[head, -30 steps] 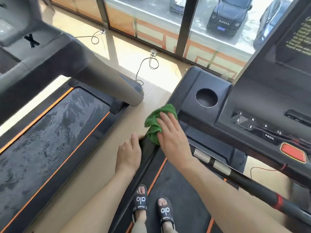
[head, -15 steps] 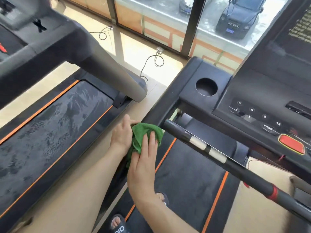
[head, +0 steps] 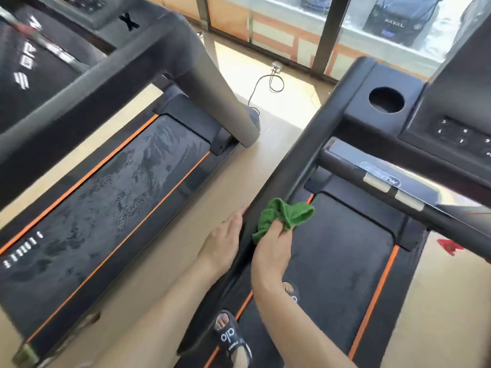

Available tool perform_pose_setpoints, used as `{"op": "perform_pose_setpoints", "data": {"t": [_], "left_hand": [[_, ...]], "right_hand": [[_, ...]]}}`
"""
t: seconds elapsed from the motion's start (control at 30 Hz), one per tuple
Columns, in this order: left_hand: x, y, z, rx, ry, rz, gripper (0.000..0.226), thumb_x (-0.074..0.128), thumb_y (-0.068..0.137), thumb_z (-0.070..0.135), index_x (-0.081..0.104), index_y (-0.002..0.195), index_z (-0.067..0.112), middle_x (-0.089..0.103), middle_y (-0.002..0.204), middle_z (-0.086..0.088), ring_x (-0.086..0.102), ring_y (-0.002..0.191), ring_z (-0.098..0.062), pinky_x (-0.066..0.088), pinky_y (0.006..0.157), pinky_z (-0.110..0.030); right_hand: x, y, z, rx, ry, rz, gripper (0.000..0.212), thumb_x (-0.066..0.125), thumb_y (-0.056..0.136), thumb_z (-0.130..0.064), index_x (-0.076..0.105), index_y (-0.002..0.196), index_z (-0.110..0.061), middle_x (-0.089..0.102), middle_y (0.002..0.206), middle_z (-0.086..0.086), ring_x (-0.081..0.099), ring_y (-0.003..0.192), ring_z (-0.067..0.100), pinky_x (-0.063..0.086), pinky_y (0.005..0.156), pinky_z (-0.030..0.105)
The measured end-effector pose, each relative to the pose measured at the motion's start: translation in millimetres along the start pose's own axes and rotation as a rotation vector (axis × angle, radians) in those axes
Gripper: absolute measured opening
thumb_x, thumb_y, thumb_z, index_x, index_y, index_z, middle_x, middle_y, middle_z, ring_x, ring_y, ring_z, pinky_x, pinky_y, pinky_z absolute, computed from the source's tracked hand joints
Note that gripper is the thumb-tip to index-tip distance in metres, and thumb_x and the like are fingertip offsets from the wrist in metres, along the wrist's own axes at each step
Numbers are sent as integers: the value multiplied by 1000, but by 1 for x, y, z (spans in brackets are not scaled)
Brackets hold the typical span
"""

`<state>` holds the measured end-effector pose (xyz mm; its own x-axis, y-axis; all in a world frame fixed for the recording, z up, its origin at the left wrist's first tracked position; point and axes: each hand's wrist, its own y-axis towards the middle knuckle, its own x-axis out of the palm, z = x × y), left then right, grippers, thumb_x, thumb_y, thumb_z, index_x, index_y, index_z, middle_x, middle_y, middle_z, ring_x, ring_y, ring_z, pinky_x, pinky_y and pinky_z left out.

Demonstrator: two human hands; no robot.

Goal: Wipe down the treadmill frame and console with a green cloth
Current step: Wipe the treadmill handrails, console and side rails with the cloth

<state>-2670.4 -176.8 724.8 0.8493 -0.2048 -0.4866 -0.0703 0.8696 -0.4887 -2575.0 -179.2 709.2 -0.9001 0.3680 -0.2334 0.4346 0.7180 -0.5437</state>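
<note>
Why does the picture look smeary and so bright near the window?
Head view: motion blur smears the left treadmill's console and the green cloth; sunlight through the window washes out the floor; the wide lens bends the right treadmill's frame.

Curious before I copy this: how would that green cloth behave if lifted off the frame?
Probably floppy: the green cloth bunches in folds where the right hand grips it. Likely light, since a few fingers hold it. Its nubby surface suggests it isn't slippery.

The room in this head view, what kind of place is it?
Probably a gym or a treadmill showroom. Two treadmills stand side by side, the left treadmill and the right treadmill, and a large window looks onto a parked car.
</note>
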Motion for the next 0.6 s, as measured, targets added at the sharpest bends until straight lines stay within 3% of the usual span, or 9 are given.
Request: {"op": "perform_pose_setpoints", "data": {"t": [0.1,0.2,0.3,0.4,0.5,0.6], "left_hand": [[3,0,-3,31,-7,0,46,20,111,22,36,153,23,38,157,6,32,143,-6,12,93,5],[0,-2,-5,43,-25,-7,47,18,110,24,37,153,25,39,157,6,32,143,-7,14,91,3],[-1,-3,-6,72,22,-17,47,18,110,21,33,154,26,38,158,1,33,144,-14,18,95,-5],[-2,-4,-8,82,21,-3,47,17,110,23,36,153,28,39,158,4,33,143,-13,18,93,-5],[-3,-6,-9,86,-14,19,48,17,110,26,41,152,29,41,156,8,34,141,-9,19,94,-5],[-4,-8,-7,85,-13,23,48,18,110,27,41,151,30,42,155,8,35,141,-9,20,96,-7]], "right_hand": [[4,-64,42,113,31,-9,43,34,107,-40,48,146,-31,59,142,-5,53,128,20,36,101,30],[7,-87,52,209,46,-9,41,35,106,-41,50,144,-35,63,133,-6,57,121,20,39,102,33],[5,-56,21,222,157,0,40,36,101,-43,61,130,-29,66,116,-2,61,112,28,47,102,41],[4,16,-14,157,134,11,48,34,99,-47,59,134,-25,63,122,2,59,113,29,48,103,45],[6,51,-22,184,206,0,57,33,88,-65,61,125,-32,63,120,-1,59,112,27,49,99,45],[11,22,21,220,205,-13,73,27,83,-85,56,134,-41,60,120,-6,58,109,22,49,99,43]]}}
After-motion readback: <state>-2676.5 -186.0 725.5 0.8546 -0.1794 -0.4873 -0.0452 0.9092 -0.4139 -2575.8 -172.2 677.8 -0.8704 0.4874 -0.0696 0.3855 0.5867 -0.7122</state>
